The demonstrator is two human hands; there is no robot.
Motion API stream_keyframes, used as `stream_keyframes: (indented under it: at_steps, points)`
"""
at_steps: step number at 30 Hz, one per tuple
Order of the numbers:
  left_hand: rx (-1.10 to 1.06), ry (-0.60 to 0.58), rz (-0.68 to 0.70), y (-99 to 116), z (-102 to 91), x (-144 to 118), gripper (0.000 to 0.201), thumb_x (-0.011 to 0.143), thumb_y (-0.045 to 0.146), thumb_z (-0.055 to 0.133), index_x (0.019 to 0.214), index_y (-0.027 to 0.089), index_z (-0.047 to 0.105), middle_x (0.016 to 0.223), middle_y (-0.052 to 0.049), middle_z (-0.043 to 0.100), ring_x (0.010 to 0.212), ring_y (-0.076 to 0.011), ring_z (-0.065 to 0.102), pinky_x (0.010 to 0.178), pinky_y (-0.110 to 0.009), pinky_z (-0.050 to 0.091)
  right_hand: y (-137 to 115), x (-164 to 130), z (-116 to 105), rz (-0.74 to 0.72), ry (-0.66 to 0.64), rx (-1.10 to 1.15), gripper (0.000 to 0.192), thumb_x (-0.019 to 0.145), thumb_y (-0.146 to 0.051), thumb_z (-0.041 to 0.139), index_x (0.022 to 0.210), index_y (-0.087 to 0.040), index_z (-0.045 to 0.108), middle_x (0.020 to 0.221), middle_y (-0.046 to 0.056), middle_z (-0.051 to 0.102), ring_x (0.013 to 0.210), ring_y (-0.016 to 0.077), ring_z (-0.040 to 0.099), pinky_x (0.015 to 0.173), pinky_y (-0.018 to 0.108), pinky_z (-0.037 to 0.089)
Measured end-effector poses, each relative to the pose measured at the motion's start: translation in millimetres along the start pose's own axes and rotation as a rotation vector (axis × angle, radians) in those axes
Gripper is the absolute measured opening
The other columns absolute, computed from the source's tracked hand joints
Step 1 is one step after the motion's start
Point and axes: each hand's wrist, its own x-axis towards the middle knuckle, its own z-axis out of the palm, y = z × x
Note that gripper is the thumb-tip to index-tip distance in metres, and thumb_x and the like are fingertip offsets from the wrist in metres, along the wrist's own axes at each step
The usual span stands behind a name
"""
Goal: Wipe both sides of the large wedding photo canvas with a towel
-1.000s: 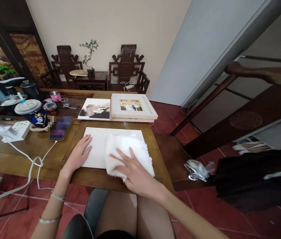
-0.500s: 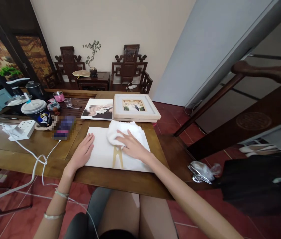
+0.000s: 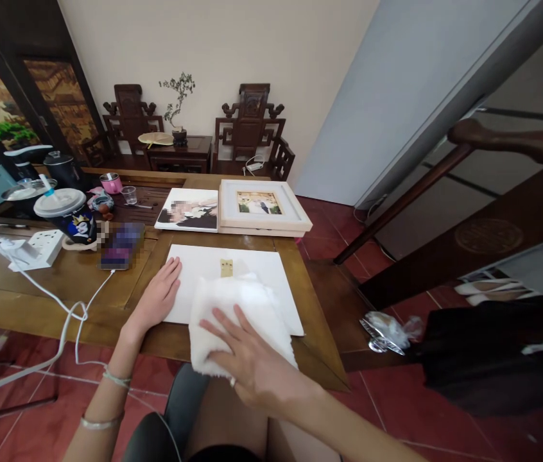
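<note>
On the near edge of the brown wooden table [image 3: 50, 289], my right hand [image 3: 247, 362] lies flat, fingers spread, pressing a fluffy white cloth [image 3: 237, 314] onto the white rectangular board [image 3: 204, 263] — at six o'clock. My left hand [image 3: 156, 298] rests open-palmed on the board's nine-o'clock edge, gripping nothing. A cream-framed photograph [image 3: 262, 208] sits at twelve.

Soft, even daylight fills the room, with weak shadows. The wide lens bends lines at the edges. Left of the left hand [image 3: 156, 299], a pixelated patch [image 3: 120, 246] hides detail.
</note>
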Motion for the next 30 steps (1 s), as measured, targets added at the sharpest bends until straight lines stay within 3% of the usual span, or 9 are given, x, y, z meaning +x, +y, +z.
stream_keyframes:
  at_steps: [4, 8, 12, 15, 18, 24, 27, 30]
  points:
    - [0.007, 0.013, 0.011, -1, 0.7, 0, 0.050, 0.096, 0.033, 0.030, 0.141, 0.013, 0.041, 0.151, -0.011, 0.035, 0.142, -0.0232, 0.028, 0.116, -0.046, 0.024, 16, 4, -13, -0.030, -0.011, 0.061, 0.051, 0.068, -0.001, 0.047, 0.115, -0.017, 0.059, 0.145, 0.013, 0.043, 0.142, 0.0261, 0.020, 0.116, 0.055, 0.010]
    - [0.012, 0.021, 0.017, -3, 1.7, 1, 0.050, 0.097, 0.033, 0.028, 0.140, 0.010, 0.043, 0.149, -0.013, 0.037, 0.141, -0.0235, 0.029, 0.116, -0.047, 0.025, 57, 44, -23, 0.100, 0.027, -0.037, 0.055, 0.071, 0.000, 0.046, 0.122, -0.017, 0.055, 0.133, 0.013, 0.055, 0.140, 0.0237, 0.026, 0.116, 0.052, 0.015]
    - [-0.002, 0.025, 0.017, -2, 1.1, 1, 0.049, 0.097, 0.032, 0.029, 0.139, 0.011, 0.043, 0.149, -0.013, 0.039, 0.140, -0.0227, 0.030, 0.116, -0.046, 0.025, 80, 93, -22, 0.277, 0.054, -0.189, 0.050, 0.080, -0.004, 0.044, 0.129, -0.010, 0.050, 0.137, 0.020, 0.050, 0.140, 0.0331, 0.025, 0.111, 0.060, 0.016]
    - [-0.022, 0.037, 0.012, -1, 0.6, 1, 0.049, 0.096, 0.031, 0.029, 0.138, 0.010, 0.044, 0.148, -0.014, 0.040, 0.140, -0.0226, 0.031, 0.117, -0.045, 0.025, 69, 110, -13, 0.310, 0.086, -0.221, 0.047, 0.084, -0.006, 0.041, 0.131, -0.005, 0.049, 0.146, 0.026, 0.036, 0.139, 0.0403, 0.022, 0.109, 0.066, 0.012]
    - [-0.047, 0.041, 0.007, -1, -0.1, 0, 0.048, 0.096, 0.030, 0.028, 0.139, 0.014, 0.044, 0.148, -0.012, 0.040, 0.140, -0.0226, 0.031, 0.116, -0.046, 0.025, 42, 100, -2, 0.223, 0.072, -0.237, 0.043, 0.088, -0.008, 0.039, 0.129, -0.011, 0.053, 0.148, 0.021, 0.035, 0.139, 0.0376, 0.024, 0.111, 0.062, 0.011]
    - [-0.073, 0.028, 0.014, -1, -1.7, 0, 0.048, 0.097, 0.030, 0.029, 0.140, 0.015, 0.043, 0.149, -0.011, 0.039, 0.141, -0.0220, 0.030, 0.116, -0.046, 0.026, -8, 41, 5, -0.085, -0.022, -0.091, 0.034, 0.083, -0.017, 0.049, 0.114, -0.014, 0.063, 0.147, 0.018, 0.038, 0.137, 0.0410, 0.027, 0.111, 0.063, 0.015]
    - [-0.066, 0.028, 0.020, -1, -1.7, 0, 0.047, 0.096, 0.030, 0.030, 0.139, 0.016, 0.044, 0.149, -0.011, 0.038, 0.141, -0.0220, 0.030, 0.116, -0.046, 0.026, -4, 24, -3, -0.144, -0.051, 0.037, 0.039, 0.076, -0.014, 0.053, 0.114, -0.014, 0.061, 0.145, 0.016, 0.042, 0.137, 0.0344, 0.030, 0.114, 0.056, 0.015]
    - [-0.055, 0.019, -0.002, -1, -0.8, 1, 0.048, 0.096, 0.030, 0.029, 0.139, 0.013, 0.044, 0.149, -0.012, 0.038, 0.141, -0.0222, 0.029, 0.116, -0.045, 0.025, 16, 23, -13, -0.096, -0.017, 0.127, 0.046, 0.071, -0.007, 0.050, 0.116, -0.013, 0.060, 0.137, 0.016, 0.052, 0.136, 0.0250, 0.035, 0.115, 0.044, 0.020]
